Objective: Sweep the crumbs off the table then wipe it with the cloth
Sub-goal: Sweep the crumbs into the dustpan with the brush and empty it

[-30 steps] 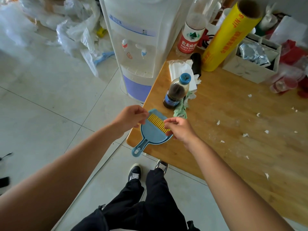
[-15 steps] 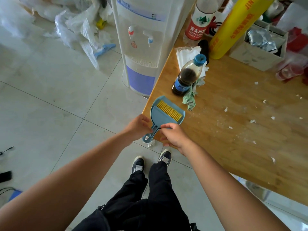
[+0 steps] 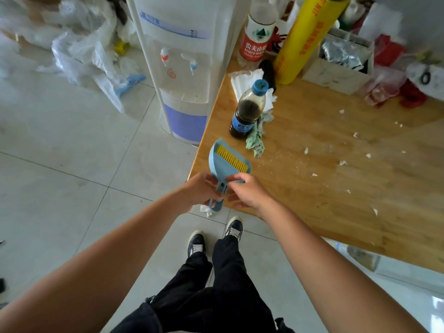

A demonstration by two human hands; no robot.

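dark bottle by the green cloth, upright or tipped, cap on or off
Upright, cap on. The dark bottle stands on its base on the table, blue cap at the top, beside the crumpled green cloth.

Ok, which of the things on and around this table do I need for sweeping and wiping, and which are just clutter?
For the job:
- blue dustpan with the yellow brush clipped in it, held by the left hand and right hand
- green cloth
- white crumbs on the table

Just lying about:
- dark drink bottle
- yellow wrap roll
- cardboard box
- water dispenser
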